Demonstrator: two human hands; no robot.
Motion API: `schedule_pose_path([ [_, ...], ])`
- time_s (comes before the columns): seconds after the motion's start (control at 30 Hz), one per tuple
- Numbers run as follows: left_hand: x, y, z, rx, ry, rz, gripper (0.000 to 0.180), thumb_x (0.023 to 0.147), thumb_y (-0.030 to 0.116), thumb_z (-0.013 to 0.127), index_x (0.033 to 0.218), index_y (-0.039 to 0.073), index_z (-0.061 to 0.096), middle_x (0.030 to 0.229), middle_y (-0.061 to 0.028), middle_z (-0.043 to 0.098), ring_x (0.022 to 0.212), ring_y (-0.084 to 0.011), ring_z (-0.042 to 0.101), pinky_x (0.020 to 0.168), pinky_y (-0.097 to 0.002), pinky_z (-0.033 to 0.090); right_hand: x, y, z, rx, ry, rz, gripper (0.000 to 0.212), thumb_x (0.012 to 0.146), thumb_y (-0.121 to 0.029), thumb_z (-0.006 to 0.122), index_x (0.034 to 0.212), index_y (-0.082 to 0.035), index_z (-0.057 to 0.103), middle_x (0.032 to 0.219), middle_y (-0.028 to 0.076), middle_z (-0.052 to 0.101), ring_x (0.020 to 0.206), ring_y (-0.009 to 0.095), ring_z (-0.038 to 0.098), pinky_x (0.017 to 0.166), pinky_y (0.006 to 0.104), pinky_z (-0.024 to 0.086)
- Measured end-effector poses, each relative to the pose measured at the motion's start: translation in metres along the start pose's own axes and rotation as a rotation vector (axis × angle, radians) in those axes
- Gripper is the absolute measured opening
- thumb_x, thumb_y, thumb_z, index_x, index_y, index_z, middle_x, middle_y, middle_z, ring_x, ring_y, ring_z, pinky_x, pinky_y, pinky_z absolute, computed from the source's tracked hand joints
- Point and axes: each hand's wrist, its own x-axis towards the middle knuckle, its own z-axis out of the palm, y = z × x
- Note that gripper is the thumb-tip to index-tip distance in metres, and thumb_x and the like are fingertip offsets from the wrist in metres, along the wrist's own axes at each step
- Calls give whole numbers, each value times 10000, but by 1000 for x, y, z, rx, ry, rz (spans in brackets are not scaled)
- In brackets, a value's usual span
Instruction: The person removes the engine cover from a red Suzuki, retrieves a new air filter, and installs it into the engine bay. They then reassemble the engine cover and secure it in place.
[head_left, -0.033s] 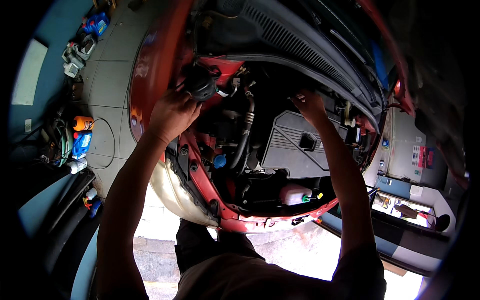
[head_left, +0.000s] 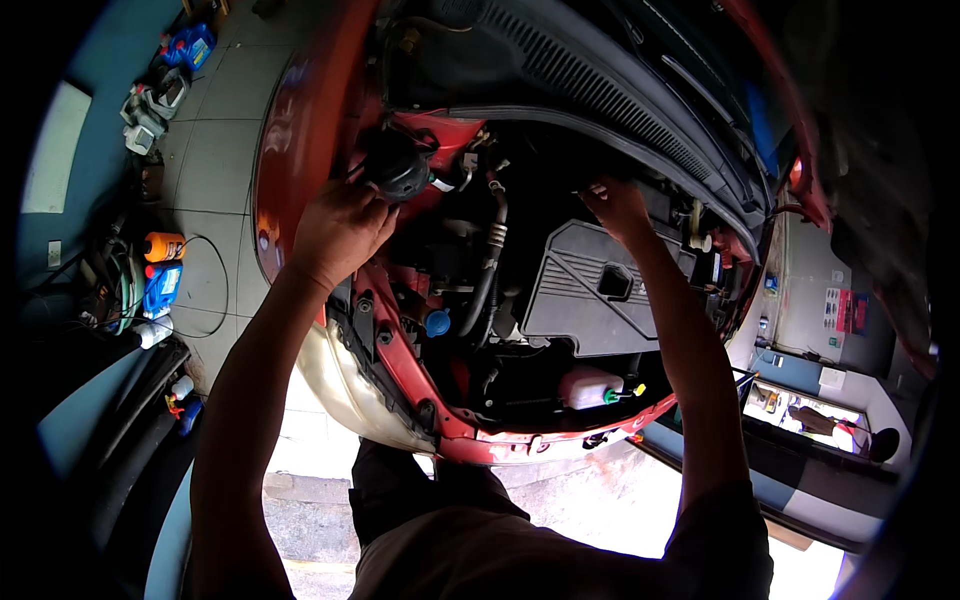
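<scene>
My left hand (head_left: 343, 232) is closed against a black rounded part (head_left: 402, 168) at the left side of the open engine bay, beside the red inner fender. Its fingers curl at the part's near edge, and some are hidden. Over the dark rear of the bay, just behind the grey plastic engine cover (head_left: 585, 300), is my right hand (head_left: 618, 208). Its fingertips are pinched together; what lies between them is too dark to make out. A metal-and-black hose (head_left: 495, 235) runs between the two hands. Nearer me sits a blue cap (head_left: 437, 322).
The red car's front crossmember (head_left: 500, 445) and the pale headlight (head_left: 350, 385) lie between me and the bay. A pinkish-white reservoir (head_left: 588, 388) sits near the front. Orange (head_left: 165, 246) and blue (head_left: 163, 288) bottles stand on the tiled floor at left, near a thin loose cable.
</scene>
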Motion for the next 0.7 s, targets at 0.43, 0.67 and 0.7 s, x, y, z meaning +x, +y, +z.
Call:
schedule_pose_path([
  [0.43, 10, -2, -7, 34, -107, -40, 100, 774, 106, 697, 806, 55, 617, 882, -104, 613, 787, -283, 604, 710, -400, 486, 33, 43, 16, 22, -220, -68, 155, 842, -175, 686, 865, -26, 652, 795, 103, 685, 741, 191, 675, 689, 303, 535],
  [0.67, 15, 3, -8, 53, -153, -30, 129, 818, 121, 664, 809, 0, 621, 942, -158, 657, 811, -279, 631, 735, -401, 488, 22, 20, -29, -113, -168, -6, 89, 825, -131, 690, 866, -58, 657, 801, 97, 680, 700, 217, 674, 655, 318, 542],
  [0.7, 15, 3, -9, 44, -168, -29, 127, 826, 123, 657, 788, 9, 614, 945, -159, 659, 795, -279, 630, 729, -398, 485, 19, 20, -33, -138, -151, -82, 85, 817, -121, 699, 868, -68, 658, 796, 91, 676, 696, 217, 673, 647, 317, 541],
])
